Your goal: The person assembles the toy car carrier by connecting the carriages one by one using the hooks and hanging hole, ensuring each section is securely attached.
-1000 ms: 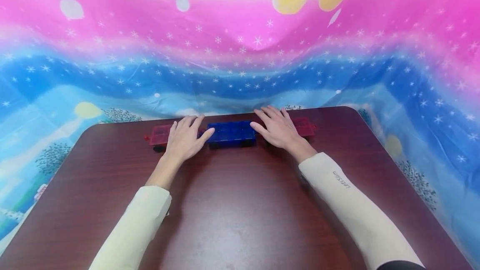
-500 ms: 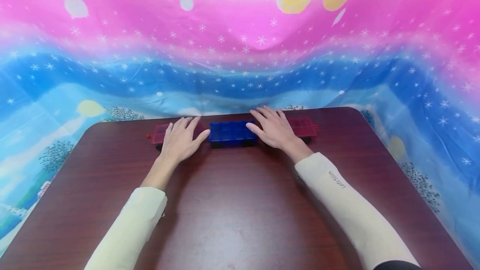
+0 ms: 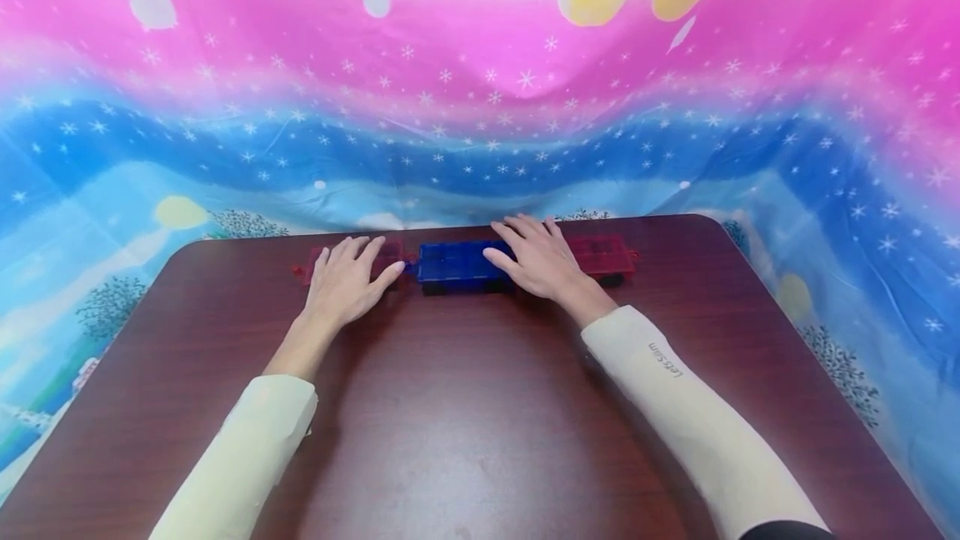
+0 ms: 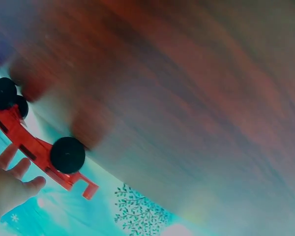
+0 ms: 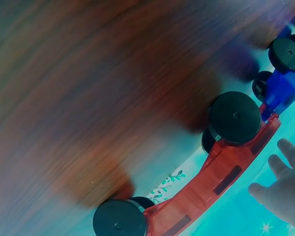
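A row of toy train wagons stands near the far edge of the table: a see-through red wagon on the left, a blue wagon in the middle and another red wagon on the right. Over the left one lies my left hand, fingers straight and spread, hiding much of it. My right hand is spread across the join of the blue and right red wagons. In the left wrist view, a red wagon's side shows black wheels and an end hook. Whether either hand touches the wagons I cannot tell.
The dark brown wooden table has rounded far corners. Behind and beside it hangs a pink and blue cloth with snowflakes, close to the far edge.
My left hand has slid left, uncovering the coupling beside the blue wagon. My right hand has also shifted a little left, over the blue wagon's end. The wagons look unmoved.
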`<action>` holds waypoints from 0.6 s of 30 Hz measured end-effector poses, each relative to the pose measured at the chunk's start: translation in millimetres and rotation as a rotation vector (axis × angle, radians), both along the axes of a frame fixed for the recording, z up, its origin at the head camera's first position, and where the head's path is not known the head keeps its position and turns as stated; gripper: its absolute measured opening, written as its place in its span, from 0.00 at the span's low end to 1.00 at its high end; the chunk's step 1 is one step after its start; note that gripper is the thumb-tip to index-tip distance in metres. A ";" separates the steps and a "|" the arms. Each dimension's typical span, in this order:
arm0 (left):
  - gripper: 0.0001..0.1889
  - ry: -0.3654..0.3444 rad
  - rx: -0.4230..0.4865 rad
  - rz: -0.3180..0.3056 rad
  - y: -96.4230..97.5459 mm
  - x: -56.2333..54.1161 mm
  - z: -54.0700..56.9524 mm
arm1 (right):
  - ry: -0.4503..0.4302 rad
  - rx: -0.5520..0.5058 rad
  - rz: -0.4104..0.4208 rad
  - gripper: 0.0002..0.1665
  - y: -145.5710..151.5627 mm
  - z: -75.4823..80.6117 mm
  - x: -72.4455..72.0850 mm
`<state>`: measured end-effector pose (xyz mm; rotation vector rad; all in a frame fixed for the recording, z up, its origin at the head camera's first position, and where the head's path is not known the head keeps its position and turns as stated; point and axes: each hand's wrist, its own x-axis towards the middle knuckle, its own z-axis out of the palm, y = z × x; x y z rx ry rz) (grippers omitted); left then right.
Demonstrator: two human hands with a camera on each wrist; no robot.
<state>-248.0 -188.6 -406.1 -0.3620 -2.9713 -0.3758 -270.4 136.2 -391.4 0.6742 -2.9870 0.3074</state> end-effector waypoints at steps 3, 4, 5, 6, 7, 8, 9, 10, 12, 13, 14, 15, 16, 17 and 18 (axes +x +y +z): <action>0.40 0.001 -0.007 0.002 -5.0 0.6 -1.5 | 0.000 0.002 0.014 0.43 -2.9 -0.6 0.0; 0.40 -0.001 -0.009 0.002 -6.4 0.7 -2.0 | 0.002 0.002 0.020 0.43 -3.9 -0.6 0.0; 0.40 -0.001 -0.011 0.002 -7.6 0.8 -2.5 | 0.003 0.001 0.026 0.43 -4.8 -0.8 -0.1; 0.41 -0.004 -0.013 0.000 -8.7 0.8 -3.0 | 0.005 0.002 0.030 0.43 -5.8 -1.1 -0.3; 0.41 -0.007 -0.015 -0.002 -9.7 0.6 -3.5 | 0.008 0.004 0.035 0.42 -6.7 -1.2 -0.5; 0.41 -0.011 -0.016 -0.004 -10.7 0.4 -4.1 | 0.008 0.005 0.038 0.42 -7.7 -1.2 -0.6; 0.41 -0.014 -0.018 -0.006 -11.6 0.2 -4.5 | 0.010 0.008 0.041 0.42 -8.9 -1.1 -0.6; 0.41 -0.017 -0.020 -0.007 -12.6 -0.1 -5.0 | 0.011 0.013 0.045 0.42 -10.0 -1.0 -0.7; 0.41 -0.021 -0.026 -0.007 -14.6 -0.9 -6.2 | 0.009 0.023 0.053 0.42 -12.6 -0.7 -0.7; 0.41 -0.022 -0.029 -0.006 -15.4 -1.2 -6.7 | 0.008 0.029 0.057 0.43 -14.1 -0.3 -0.6; 0.41 -0.022 -0.034 -0.004 -16.3 -1.5 -7.3 | 0.004 0.032 0.061 0.43 -15.6 -0.2 -0.6; 0.41 -0.021 -0.036 -0.003 -17.1 -1.8 -7.9 | 0.004 0.037 0.066 0.43 -17.1 -0.2 -0.6; 0.41 -0.020 -0.037 -0.002 -17.7 -2.0 -8.4 | 0.002 0.042 0.069 0.43 -18.6 -0.2 -0.7; 0.41 -0.018 -0.036 -0.002 -18.1 -2.2 -8.9 | 0.001 0.044 0.071 0.43 -19.9 -0.1 -0.7; 0.42 -0.017 -0.036 -0.003 -18.5 -2.4 -9.3 | 0.000 0.046 0.073 0.43 -21.3 -0.2 -0.8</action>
